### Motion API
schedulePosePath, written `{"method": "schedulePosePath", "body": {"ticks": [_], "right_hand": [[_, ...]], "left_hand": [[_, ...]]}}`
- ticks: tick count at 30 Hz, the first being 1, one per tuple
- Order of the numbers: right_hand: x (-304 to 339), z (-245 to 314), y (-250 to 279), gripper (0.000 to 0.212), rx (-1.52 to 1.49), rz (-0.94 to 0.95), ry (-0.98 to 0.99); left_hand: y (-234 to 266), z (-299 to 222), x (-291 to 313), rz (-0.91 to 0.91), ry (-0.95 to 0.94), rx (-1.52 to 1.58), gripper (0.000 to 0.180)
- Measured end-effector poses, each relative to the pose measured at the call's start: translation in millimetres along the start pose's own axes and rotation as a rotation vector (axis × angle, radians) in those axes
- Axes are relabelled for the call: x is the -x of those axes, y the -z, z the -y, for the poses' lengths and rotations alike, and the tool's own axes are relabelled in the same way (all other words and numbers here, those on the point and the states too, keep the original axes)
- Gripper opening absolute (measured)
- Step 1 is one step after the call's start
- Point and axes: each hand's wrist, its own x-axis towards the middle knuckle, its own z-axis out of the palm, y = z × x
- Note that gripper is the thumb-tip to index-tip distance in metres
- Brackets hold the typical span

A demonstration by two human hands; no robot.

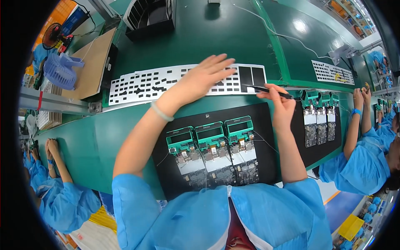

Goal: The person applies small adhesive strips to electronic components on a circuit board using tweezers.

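Observation:
My left hand (204, 77) lies flat over a long white backing sheet (133, 98) with its fingers stretched out, covering part of it. Rows of small black stickers dot the sheet, and two large black rectangles (252, 76) sit at its right end. My right hand (282, 106) is closed round black tweezers (261, 88), their tips at the lower edge of these rectangles. Closer to me, three circuit boards with green frames (214, 152) rest side by side on a black mat (266, 166). Thin wires run from them.
At the back left stands a black box (152, 29) with dividers. A cardboard sheet (89, 62) and a lilac fan (60, 71) are left of it. Rightward, another person (354, 154) sits by similar boards (321, 121) and a sticker sheet (333, 71). A person's hands (52, 146) rest at left.

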Motion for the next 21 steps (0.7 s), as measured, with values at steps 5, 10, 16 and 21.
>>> {"method": "schedulePosePath", "body": {"ticks": [5,10,16,21], "right_hand": [[3.4,-9.3,-0.9,0.02,0.02,-0.024,0.106],[-5.9,-13.1,2.3,0.019,0.088,-0.01,0.126],[-20.1,-18.9,-11.6,0.019,0.112,0.014,0.158],[-26.2,-21.8,-14.8,0.019,0.121,0.035,0.149]], "left_hand": [[-28.0,0.6,-13.6,0.127,-0.068,-0.035,0.038],[-26.1,11.1,-7.2,0.073,0.056,-0.139,0.038],[-24.5,2.6,-9.8,0.097,0.095,-0.202,0.046],[-26.4,2.2,-9.1,0.086,0.109,-0.156,0.046]]}}
